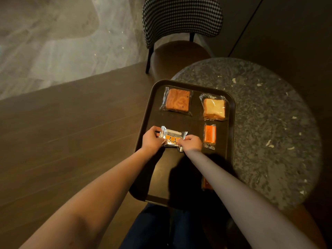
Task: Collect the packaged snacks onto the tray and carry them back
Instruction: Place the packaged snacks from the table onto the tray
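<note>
A dark rectangular tray (231, 126) lies on the left part of a round speckled table (269, 132), its near end hanging over the table edge. On it are an orange swirl cake in clear wrap (177, 100), a pale toast slice in clear wrap (214, 108) and a narrow orange packet (209, 136). My left hand (151, 140) and my right hand (191, 141) both grip a silver and orange snack packet (172, 138) at its two ends, over the tray's left side. Another orange packet (206, 184) shows partly under my right forearm.
A chair with a houndstooth back (181, 18) and brown seat stands beyond the tray. Wooden floor spreads to the left, pale marble floor (53, 42) farther back. A dark wall panel rises at the right. My dark trousers (152, 229) are below the tray.
</note>
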